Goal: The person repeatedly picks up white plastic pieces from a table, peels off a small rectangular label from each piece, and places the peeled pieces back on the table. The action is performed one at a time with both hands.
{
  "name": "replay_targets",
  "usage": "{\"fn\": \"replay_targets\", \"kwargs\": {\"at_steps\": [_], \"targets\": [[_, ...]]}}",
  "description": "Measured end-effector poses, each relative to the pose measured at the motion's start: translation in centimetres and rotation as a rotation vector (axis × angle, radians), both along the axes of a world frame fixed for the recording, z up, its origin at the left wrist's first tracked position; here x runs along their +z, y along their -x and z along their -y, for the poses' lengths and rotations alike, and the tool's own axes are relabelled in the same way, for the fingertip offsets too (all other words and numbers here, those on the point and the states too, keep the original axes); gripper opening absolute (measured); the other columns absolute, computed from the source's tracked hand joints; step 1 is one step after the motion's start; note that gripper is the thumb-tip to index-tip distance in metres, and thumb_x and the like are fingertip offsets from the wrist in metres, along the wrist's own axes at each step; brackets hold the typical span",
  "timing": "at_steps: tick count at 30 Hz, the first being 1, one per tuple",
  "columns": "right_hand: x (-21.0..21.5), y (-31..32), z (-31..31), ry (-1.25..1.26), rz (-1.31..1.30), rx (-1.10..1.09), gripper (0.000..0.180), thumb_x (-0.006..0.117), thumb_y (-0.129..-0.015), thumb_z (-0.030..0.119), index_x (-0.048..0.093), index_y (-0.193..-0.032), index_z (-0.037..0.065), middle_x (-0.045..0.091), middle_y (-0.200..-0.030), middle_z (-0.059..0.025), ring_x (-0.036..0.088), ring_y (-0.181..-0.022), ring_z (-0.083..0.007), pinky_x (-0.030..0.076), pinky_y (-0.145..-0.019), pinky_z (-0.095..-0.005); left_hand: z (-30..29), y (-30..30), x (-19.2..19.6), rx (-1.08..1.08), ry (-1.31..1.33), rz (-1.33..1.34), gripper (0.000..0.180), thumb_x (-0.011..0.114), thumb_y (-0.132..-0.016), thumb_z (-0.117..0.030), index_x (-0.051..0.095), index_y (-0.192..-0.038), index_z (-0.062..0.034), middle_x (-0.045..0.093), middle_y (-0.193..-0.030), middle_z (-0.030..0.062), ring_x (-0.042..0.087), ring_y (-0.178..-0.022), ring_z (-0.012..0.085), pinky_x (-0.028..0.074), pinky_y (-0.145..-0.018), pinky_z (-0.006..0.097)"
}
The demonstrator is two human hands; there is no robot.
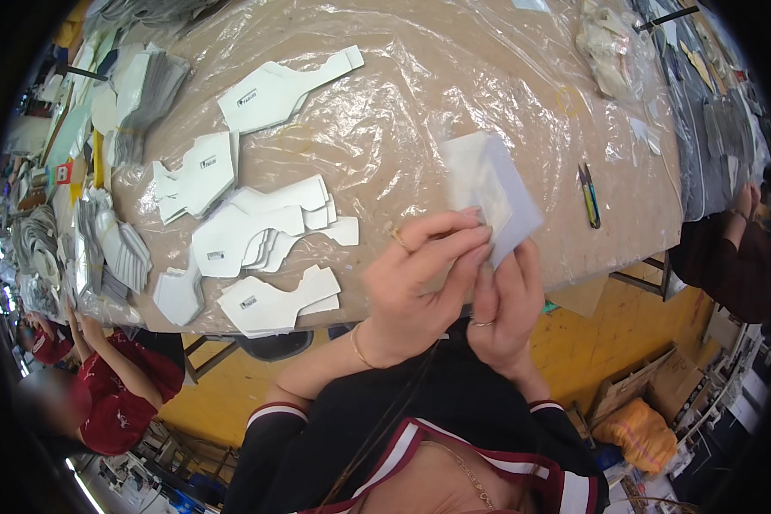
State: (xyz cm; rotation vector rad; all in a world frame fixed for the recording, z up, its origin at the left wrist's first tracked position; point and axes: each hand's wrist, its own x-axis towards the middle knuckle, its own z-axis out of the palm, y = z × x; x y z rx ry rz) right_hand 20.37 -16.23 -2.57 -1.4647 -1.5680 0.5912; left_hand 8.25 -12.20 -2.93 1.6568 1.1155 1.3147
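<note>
Above the near part of the table I hold up a small pale sheet piece (510, 184), whitish with a lavender side; it is slightly blurred. My left hand (424, 283) is closed, its thumb and fingertips pinching the lower left of the piece. From below, my right hand (507, 313) grips its lower end between thumb and fingers. The hands almost touch, and they hide the bottom of the piece. To their left lie stacks of white cut pieces: an upper stack (270, 90), a middle stack (201, 171), a fanned stack (248, 231) and a near stack (274, 304).
Clear plastic film covers the brown table (420, 68). Small thread snips (589, 197) lie to the right. A crumpled plastic bag (608, 51) is at the far right. Bundles of grey pieces (141, 94) line the left side. Co-workers sit at left (128, 385) and right (732, 257).
</note>
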Motion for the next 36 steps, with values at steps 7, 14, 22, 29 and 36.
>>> {"fn": "replay_targets", "kwargs": {"at_steps": [7, 14, 22, 29, 36], "targets": [[-1.5, 0.0, -1.0, -0.064, 0.483, 0.082, 0.043, 0.071, -0.079, 0.009, 0.064, -0.121, 0.000, 0.063, -0.120, -0.0138, 0.062, -0.106, -0.0320, 0.050, -0.088, -0.0384, 0.6, 3.1, -4.0, -0.113, 0.968, 0.753, 0.021, 0.058, -0.099, -0.005, 0.060, -0.115, 0.0089, 0.068, -0.111, 0.0106, 0.067, -0.099, 0.0138, 0.057, -0.085, 0.027], [-7.1, 1.4, 1.2, 0.030, 0.511, 0.127, 0.031, 0.073, -0.080, 0.007, 0.069, -0.111, 0.002, 0.065, -0.114, -0.0105, 0.064, -0.109, -0.0301, 0.053, -0.087, -0.0397, 2.7, 5.1, -7.9, -0.087, 0.948, 0.109, 0.026, 0.052, -0.100, -0.005, 0.059, -0.120, 0.0102, 0.071, -0.103, 0.0113, 0.069, -0.091, 0.0137, 0.058, -0.083, 0.026], [-7.7, 2.1, 1.4, 0.050, 0.554, 0.087, 0.030, 0.071, -0.083, 0.009, 0.070, -0.112, 0.004, 0.066, -0.114, -0.0122, 0.064, -0.111, -0.0319, 0.054, -0.087, -0.0405, 2.1, 6.0, -7.3, -0.027, 1.033, 0.292, 0.022, 0.053, -0.099, -0.002, 0.062, -0.114, 0.0112, 0.072, -0.098, 0.0123, 0.069, -0.089, 0.0134, 0.058, -0.077, 0.026], [-7.2, 2.8, 1.4, 0.098, 0.624, 0.060, 0.032, 0.069, -0.083, 0.010, 0.071, -0.115, 0.012, 0.063, -0.115, -0.0108, 0.062, -0.110, -0.0308, 0.054, -0.086, -0.0405, 1.9, 6.0, -7.3, -0.043, 1.034, 0.241, 0.023, 0.055, -0.098, -0.003, 0.061, -0.115, 0.0117, 0.071, -0.100, 0.0132, 0.069, -0.089, 0.0141, 0.058, -0.079, 0.026], [-6.7, 3.0, 1.1, 0.160, 0.632, 0.065, 0.034, 0.071, -0.081, 0.009, 0.071, -0.115, 0.014, 0.062, -0.114, -0.0091, 0.062, -0.110, -0.0304, 0.053, -0.086, -0.0407, 1.8, 6.0, -6.8, -0.001, 1.109, 0.311, 0.024, 0.055, -0.099, -0.005, 0.061, -0.114, 0.0119, 0.072, -0.098, 0.0133, 0.069, -0.088, 0.0140, 0.058, -0.079, 0.027]]}}
